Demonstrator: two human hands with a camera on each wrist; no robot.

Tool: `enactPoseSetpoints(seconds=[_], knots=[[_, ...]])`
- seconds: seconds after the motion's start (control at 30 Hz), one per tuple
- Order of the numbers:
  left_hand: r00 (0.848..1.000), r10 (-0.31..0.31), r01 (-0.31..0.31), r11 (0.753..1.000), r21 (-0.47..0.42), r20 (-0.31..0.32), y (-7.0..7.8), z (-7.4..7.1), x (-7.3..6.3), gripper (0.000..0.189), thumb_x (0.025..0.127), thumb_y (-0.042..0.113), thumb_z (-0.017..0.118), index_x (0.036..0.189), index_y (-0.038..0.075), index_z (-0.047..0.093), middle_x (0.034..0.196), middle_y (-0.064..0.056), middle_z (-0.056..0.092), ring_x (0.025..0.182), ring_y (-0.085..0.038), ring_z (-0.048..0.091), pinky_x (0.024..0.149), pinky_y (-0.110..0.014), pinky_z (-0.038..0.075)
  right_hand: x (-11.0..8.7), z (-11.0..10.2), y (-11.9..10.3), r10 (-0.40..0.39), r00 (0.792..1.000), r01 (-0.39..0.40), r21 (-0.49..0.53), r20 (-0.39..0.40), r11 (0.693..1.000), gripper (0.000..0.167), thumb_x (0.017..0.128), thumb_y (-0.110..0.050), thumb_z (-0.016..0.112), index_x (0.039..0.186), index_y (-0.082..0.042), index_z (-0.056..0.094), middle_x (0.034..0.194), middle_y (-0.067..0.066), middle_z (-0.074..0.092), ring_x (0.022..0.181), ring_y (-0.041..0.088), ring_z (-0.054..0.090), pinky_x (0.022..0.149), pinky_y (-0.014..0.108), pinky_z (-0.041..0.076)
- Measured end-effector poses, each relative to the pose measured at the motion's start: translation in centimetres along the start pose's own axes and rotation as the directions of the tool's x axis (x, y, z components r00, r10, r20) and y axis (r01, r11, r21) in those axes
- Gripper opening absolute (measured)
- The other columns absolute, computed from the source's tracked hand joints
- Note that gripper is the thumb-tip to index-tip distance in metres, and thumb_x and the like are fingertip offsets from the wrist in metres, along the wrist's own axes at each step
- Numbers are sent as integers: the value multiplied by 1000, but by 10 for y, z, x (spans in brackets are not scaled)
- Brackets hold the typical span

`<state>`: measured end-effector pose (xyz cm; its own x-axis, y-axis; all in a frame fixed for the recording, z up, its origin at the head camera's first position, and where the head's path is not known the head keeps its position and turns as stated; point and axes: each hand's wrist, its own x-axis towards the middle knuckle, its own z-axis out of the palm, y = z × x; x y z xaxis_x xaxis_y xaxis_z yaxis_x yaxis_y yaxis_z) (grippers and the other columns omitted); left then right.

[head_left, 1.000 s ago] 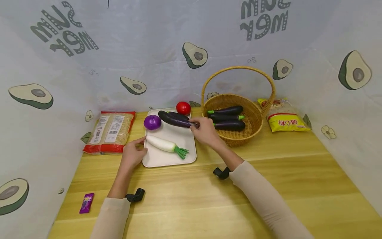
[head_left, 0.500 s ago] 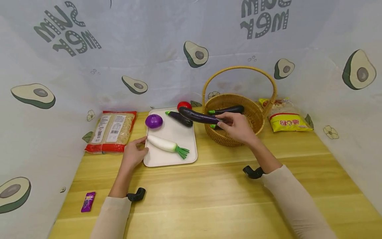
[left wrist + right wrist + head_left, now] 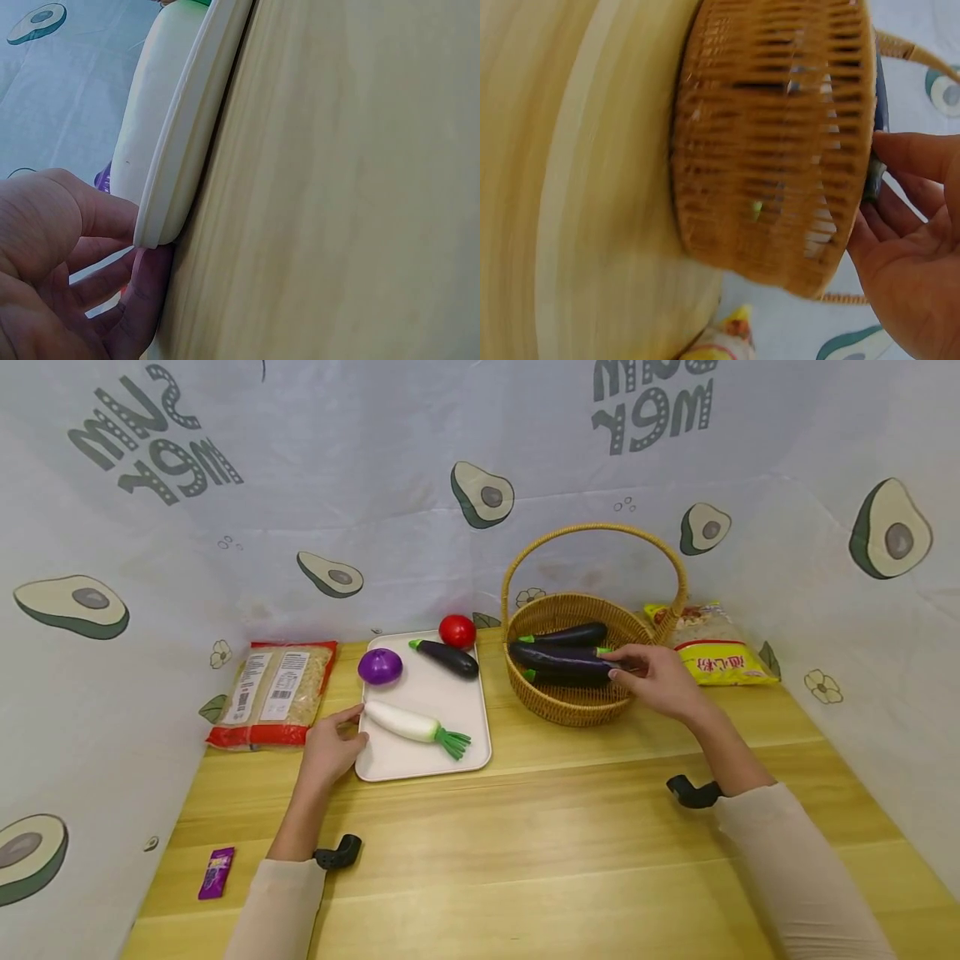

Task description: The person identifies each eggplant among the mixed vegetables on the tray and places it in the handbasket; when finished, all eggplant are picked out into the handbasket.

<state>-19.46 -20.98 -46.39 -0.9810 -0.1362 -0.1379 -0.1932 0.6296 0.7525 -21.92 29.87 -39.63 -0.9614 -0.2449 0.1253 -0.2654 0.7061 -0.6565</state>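
Observation:
My right hand (image 3: 660, 681) grips a dark purple eggplant (image 3: 558, 657) by its right end. That eggplant lies across other eggplants inside the wicker basket (image 3: 573, 714), nearly covering one whose green stem shows. In the right wrist view my fingers are at the basket rim (image 3: 866, 150), with most of the eggplant hidden behind the wickerwork. My left hand (image 3: 332, 750) holds the left edge of a white tray (image 3: 427, 768); thumb and finger meet its rim in the left wrist view. On the tray are a white radish (image 3: 401, 722), a purple onion (image 3: 380, 667), a shorter eggplant (image 3: 448, 659) and a tomato (image 3: 457, 632).
A red-edged bag of grain (image 3: 273, 693) lies left of the tray. Behind the basket's right side is a yellow bag (image 3: 716, 660). A small purple packet (image 3: 216, 872) sits at the table's left front. The basket's tall handle (image 3: 596, 527) arches over it.
My right hand has carried the long eggplant rightward from above the tray into the basket. The shorter eggplant and tomato are uncovered now. My left hand stays at the tray's edge.

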Motion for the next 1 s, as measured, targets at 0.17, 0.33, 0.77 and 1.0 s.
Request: enactPoseSetpoints(seconds=[0.17,0.33,0.77,1.0], knots=[[1000,-1,1,1000,1,-1,1,0,-1,56,93,14,68,148,18,58,139,-14,61,93,-26,58,67,-25,48,0,-6,6,-28,998,32,-59,59,998,31,101,-15,65,129,-5,70,123,20,71,97,31,69,76,24,52],[1000,-4,4,1000,6,8,1,2,0,55,94,14,68,149,19,58,141,-14,60,102,-27,62,73,-25,52,6,-7,6,-47,989,69,-147,144,987,26,98,-11,68,122,-4,72,118,18,72,96,28,67,82,42,54],[1000,-2,2,1000,10,2,-2,2,0,55,95,15,67,149,19,57,141,-14,60,104,-26,61,75,-24,52,27,3,-6,27,951,34,-190,307,981,23,91,0,69,114,4,70,106,17,72,94,27,69,86,47,58],[1000,4,-4,1000,18,-11,-2,1,1,55,94,14,68,148,19,59,138,-13,62,98,-26,59,71,-25,50,22,3,-5,26,967,15,-161,252,987,35,95,-17,74,123,3,67,112,18,72,103,32,68,91,51,55]])
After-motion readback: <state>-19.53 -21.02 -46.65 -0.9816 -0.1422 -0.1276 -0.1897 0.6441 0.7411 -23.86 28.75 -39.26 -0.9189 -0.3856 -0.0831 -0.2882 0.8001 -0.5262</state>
